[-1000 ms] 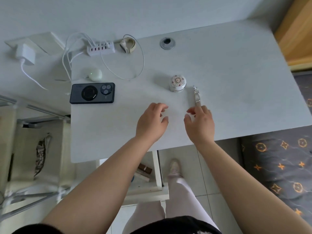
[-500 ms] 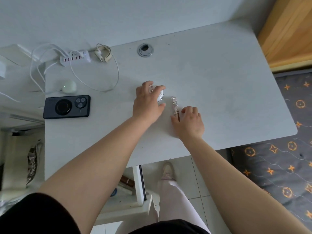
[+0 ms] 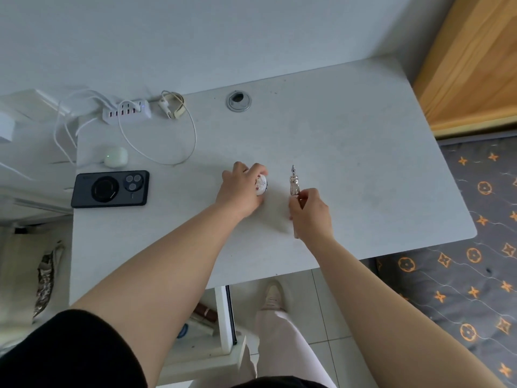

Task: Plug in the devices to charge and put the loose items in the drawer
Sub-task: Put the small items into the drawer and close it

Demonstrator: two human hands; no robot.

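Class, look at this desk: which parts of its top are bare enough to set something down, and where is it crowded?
Free: the wide right part of the desk, between the right hand and the far right edge; also the near-left strip below the phone. Crowded: the back-left corner, with the charging hub, looped cable, earbud case and phone.

Single head view, looking steeply down, close over desk point(image 3: 335, 141)
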